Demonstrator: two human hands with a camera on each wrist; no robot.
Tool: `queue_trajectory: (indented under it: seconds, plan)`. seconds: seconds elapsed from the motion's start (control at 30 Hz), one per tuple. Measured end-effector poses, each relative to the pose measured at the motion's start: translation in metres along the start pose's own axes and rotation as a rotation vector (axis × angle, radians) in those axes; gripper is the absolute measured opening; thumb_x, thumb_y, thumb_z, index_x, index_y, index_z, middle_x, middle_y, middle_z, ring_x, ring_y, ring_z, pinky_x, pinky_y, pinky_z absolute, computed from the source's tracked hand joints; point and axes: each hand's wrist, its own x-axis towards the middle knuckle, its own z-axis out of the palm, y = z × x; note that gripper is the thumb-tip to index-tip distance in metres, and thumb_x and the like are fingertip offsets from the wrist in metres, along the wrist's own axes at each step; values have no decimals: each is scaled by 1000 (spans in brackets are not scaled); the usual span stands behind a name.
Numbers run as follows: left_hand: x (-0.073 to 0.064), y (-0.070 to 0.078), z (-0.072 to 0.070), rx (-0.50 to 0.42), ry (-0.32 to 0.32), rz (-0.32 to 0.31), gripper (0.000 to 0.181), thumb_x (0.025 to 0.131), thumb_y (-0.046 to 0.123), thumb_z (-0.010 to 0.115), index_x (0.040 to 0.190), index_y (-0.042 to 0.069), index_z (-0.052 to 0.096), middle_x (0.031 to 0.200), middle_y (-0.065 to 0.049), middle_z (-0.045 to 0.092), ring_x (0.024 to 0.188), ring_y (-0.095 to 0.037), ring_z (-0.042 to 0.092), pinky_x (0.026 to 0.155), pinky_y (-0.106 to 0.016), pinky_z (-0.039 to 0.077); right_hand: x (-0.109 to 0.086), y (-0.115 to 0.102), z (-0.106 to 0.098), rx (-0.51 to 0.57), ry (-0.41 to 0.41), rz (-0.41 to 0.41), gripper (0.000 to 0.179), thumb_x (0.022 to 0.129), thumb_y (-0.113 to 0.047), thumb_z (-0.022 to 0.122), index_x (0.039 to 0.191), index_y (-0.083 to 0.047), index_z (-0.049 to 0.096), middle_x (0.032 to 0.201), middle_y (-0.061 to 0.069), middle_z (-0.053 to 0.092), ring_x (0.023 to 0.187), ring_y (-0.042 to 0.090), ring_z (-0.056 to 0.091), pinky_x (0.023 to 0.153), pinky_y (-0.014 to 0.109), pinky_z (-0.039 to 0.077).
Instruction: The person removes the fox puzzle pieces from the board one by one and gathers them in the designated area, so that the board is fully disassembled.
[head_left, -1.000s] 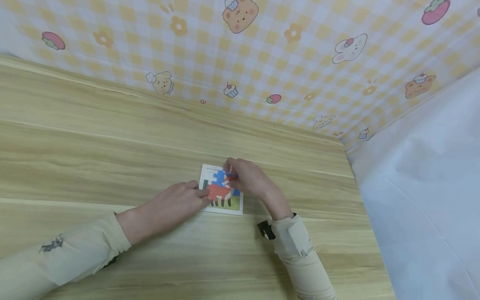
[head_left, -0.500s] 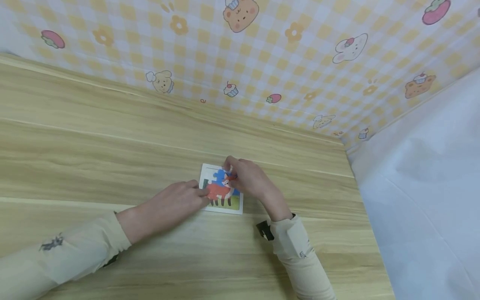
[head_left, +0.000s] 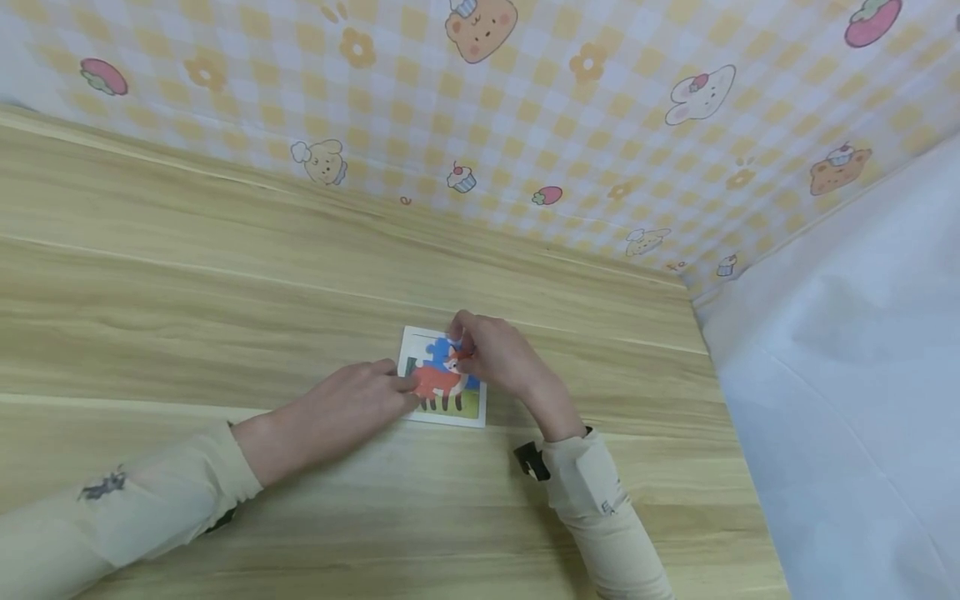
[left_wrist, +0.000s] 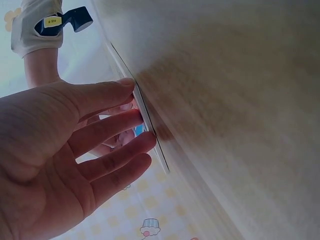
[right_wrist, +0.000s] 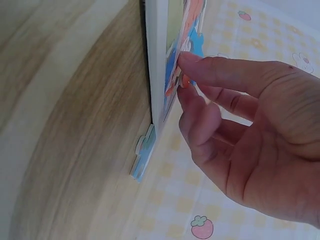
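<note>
A small jigsaw puzzle [head_left: 450, 421] in a white frame, with a red-orange fox on blue and green, lies on the wooden table. My left hand [head_left: 360, 404] reaches its left side, fingertips on the frame's edge and the picture; the left wrist view shows these fingers [left_wrist: 117, 162] nearly straight. Over the upper right of the picture, my right hand [head_left: 498, 354] pinches a puzzle piece [right_wrist: 185, 80] by the fox's head between thumb and curled forefinger. That piece is mostly covered by the fingers. Linked blue pieces [head_left: 437, 350] show left of the right hand.
In the right wrist view, a loose light-blue puzzle piece [right_wrist: 144, 152] lies on the table [right_wrist: 75, 125] just off the frame's corner. A yellow checked cloth [head_left: 525, 108] stands along the back, and white sheeting [head_left: 840, 375] borders the table's right edge.
Both hands stay almost in place at the puzzle. The right fingertips shift only very slightly, with the pinch kept.
</note>
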Motion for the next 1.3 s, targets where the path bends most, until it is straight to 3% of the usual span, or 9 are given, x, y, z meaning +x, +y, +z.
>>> queue_trajectory:
  seconds: [0.37, 0.73, 1.03, 1.3]
  plan:
    - [0, 0, 0, 21, 0, 4, 30, 71, -1, 76, 99, 5, 68, 105, -9, 66, 71, -17, 51, 59, -25, 46, 0, 4, 2, 45, 7, 12, 29, 78, -1, 73, 102, -8, 58, 86, 2, 61, 73, 13, 56, 64, 22, 48]
    - [1, -1, 0, 11, -19, 1, 30, 72, 1, 77, 100, 5, 68, 106, -10, 66, 71, -16, 51, 59, -24, 45, 0, 5, 2, 10, 39, -37, 26, 79, 1, 70, 101, -9, 59, 86, 1, 62, 75, 13, 57, 65, 23, 48]
    - [0, 0, -1, 9, -20, 0, 30, 72, 1, 77, 100, 5, 68, 106, -10, 66, 71, -17, 50, 59, -25, 45, -2, 4, 4, -83, 74, -96, 25, 80, 0, 69, 100, -10, 58, 84, 1, 62, 73, 12, 55, 65, 23, 47]
    - [1, -1, 2, 34, 4, 19, 27, 72, 0, 76, 97, 5, 68, 103, -9, 67, 67, -15, 47, 56, -22, 41, -4, 6, 5, -64, 94, -91, 24, 81, -2, 69, 102, -9, 59, 88, 0, 63, 76, 11, 57, 66, 23, 48]
